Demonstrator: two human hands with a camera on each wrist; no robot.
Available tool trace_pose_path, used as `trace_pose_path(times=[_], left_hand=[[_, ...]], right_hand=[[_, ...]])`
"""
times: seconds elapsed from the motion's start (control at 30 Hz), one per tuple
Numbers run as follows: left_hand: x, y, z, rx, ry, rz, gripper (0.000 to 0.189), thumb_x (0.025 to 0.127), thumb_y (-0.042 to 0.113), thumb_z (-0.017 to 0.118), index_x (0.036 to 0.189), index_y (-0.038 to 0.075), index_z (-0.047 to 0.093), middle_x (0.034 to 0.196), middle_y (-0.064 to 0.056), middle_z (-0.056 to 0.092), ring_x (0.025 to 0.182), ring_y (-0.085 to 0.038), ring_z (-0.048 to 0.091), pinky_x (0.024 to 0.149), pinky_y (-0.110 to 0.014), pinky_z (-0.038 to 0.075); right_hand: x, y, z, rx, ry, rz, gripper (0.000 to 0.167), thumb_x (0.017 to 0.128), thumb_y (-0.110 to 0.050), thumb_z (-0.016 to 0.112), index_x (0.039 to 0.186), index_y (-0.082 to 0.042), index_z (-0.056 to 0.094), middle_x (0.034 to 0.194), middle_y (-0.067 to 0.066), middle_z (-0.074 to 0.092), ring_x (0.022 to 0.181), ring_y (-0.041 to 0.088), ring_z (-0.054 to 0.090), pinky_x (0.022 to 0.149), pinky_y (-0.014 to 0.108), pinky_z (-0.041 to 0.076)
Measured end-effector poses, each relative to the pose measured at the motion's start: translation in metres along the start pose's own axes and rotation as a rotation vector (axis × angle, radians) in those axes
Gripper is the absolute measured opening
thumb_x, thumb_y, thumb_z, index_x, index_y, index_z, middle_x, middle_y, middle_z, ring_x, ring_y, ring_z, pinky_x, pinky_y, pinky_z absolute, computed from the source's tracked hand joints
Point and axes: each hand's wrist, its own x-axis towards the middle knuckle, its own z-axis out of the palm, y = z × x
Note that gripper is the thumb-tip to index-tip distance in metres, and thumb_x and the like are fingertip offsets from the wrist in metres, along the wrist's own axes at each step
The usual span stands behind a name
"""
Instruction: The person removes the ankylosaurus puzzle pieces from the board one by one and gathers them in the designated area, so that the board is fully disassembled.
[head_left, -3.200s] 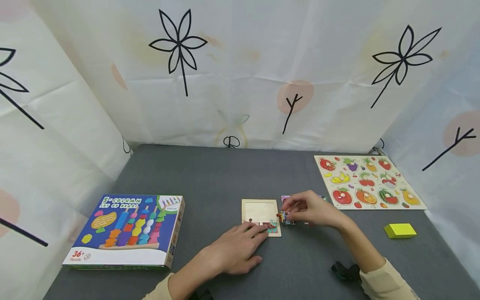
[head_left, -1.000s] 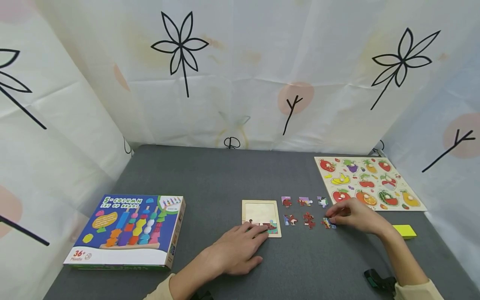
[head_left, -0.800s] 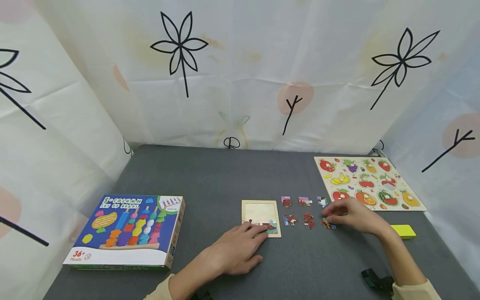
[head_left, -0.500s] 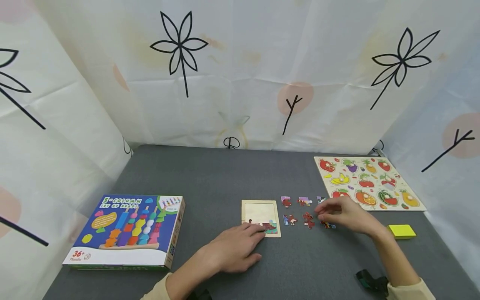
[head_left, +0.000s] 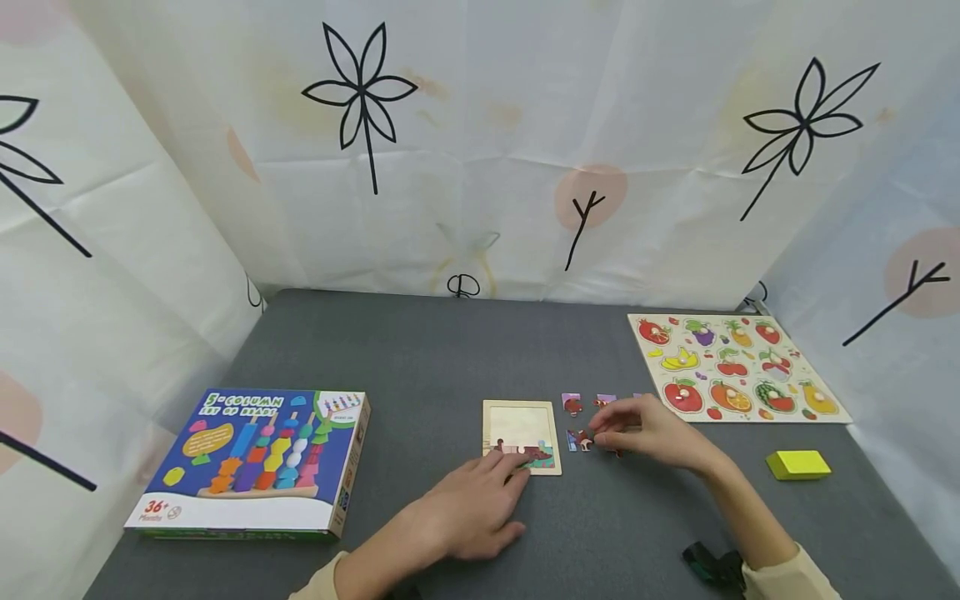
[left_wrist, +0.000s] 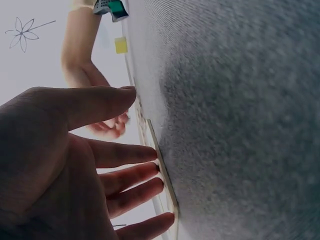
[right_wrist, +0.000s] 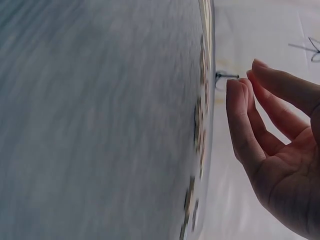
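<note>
A small wooden puzzle tray (head_left: 519,421) lies mid-table, its bottom strip filled with brown and teal picture pieces. My left hand (head_left: 480,507) rests its outstretched fingers on the tray's near edge; in the left wrist view the fingertips meet the edge of the tray (left_wrist: 166,172). To the right, loose jigsaw pieces lie in two rows, among them a purple-and-brown piece (head_left: 572,405) and a blue-and-brown piece (head_left: 576,441). My right hand (head_left: 645,429) hovers over them, hiding several. Its fingers are loosely bent, and nothing shows between thumb and fingertips in the right wrist view.
A boxed bead set (head_left: 251,458) lies at the left. A fruit puzzle board (head_left: 738,367) is at the back right, with a yellow block (head_left: 798,465) nearer. A black strap-like device (head_left: 708,567) is by the right sleeve. White cloth walls (head_left: 480,167) enclose the table.
My right hand let a jigsaw piece lie at the right end of the near row, then moved left over the other pieces. My left hand has stayed at the tray, shifting slightly.
</note>
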Motion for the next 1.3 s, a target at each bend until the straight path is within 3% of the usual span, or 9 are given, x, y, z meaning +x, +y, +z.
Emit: trace_pose_path(times=[0.17,0.4,0.57,0.7,0.97,1.1,1.3], left_hand=[[-0.004,0.006,0.001,0.038,0.007,-0.005,0.069,0.105,0.055,0.064,0.158,0.012,0.052,0.173,0.001,0.039,0.15,-0.015,0.048,0.124,-0.033,0.047],[-0.005,0.016,0.005,0.074,-0.006,-0.038,0.081,0.103,0.059,0.065,0.163,0.008,0.045,0.176,-0.006,0.037,0.159,-0.019,0.041,0.127,-0.035,0.044],[-0.002,0.021,0.009,0.032,-0.046,-0.086,0.086,0.104,0.061,0.063,0.168,0.009,0.039,0.179,-0.005,0.032,0.164,-0.02,0.033,0.131,-0.038,0.04],[0.0,0.025,0.014,-0.023,-0.054,-0.133,0.09,0.103,0.064,0.062,0.169,0.009,0.036,0.18,-0.005,0.029,0.166,-0.021,0.032,0.13,-0.046,0.041],[0.002,0.032,0.022,-0.056,-0.05,-0.169,0.095,0.102,0.069,0.06,0.171,0.011,0.032,0.182,-0.005,0.023,0.166,-0.023,0.029,0.131,-0.051,0.038],[0.002,0.033,0.023,-0.062,-0.06,-0.169,0.095,0.102,0.069,0.06,0.172,0.012,0.03,0.182,-0.004,0.022,0.167,-0.023,0.029,0.132,-0.052,0.037],[0.003,0.032,0.026,-0.041,-0.078,-0.163,0.095,0.102,0.071,0.058,0.172,0.014,0.029,0.183,-0.003,0.019,0.168,-0.022,0.026,0.132,-0.05,0.037]], right_hand=[[0.016,-0.009,0.013,0.038,-0.041,-0.004,0.016,0.101,-0.011,0.077,0.112,0.001,0.079,0.103,0.015,0.078,0.079,0.002,0.065,0.069,0.022,0.056],[0.042,-0.024,0.032,0.082,-0.113,-0.036,0.02,0.101,-0.011,0.077,0.113,0.005,0.077,0.1,0.019,0.078,0.081,0.008,0.071,0.075,0.024,0.061],[0.063,-0.036,0.046,0.088,-0.18,-0.055,0.021,0.102,-0.013,0.076,0.115,0.004,0.077,0.1,0.023,0.079,0.084,0.021,0.074,0.078,0.025,0.061],[0.079,-0.041,0.054,0.052,-0.224,-0.06,0.02,0.104,-0.015,0.073,0.114,0.002,0.078,0.103,0.019,0.081,0.087,0.022,0.075,0.081,0.024,0.061],[0.101,-0.043,0.063,0.029,-0.314,-0.012,0.019,0.104,-0.007,0.069,0.115,0.005,0.077,0.098,0.02,0.082,0.081,0.016,0.075,0.075,0.023,0.061],[0.106,-0.041,0.065,0.019,-0.322,0.016,0.016,0.101,-0.005,0.07,0.111,0.004,0.079,0.091,0.016,0.081,0.074,0.01,0.071,0.07,0.023,0.059],[0.108,-0.043,0.068,0.053,-0.324,0.061,0.011,0.098,-0.003,0.074,0.105,0.004,0.08,0.083,0.016,0.079,0.061,0.012,0.063,0.057,0.025,0.054]])
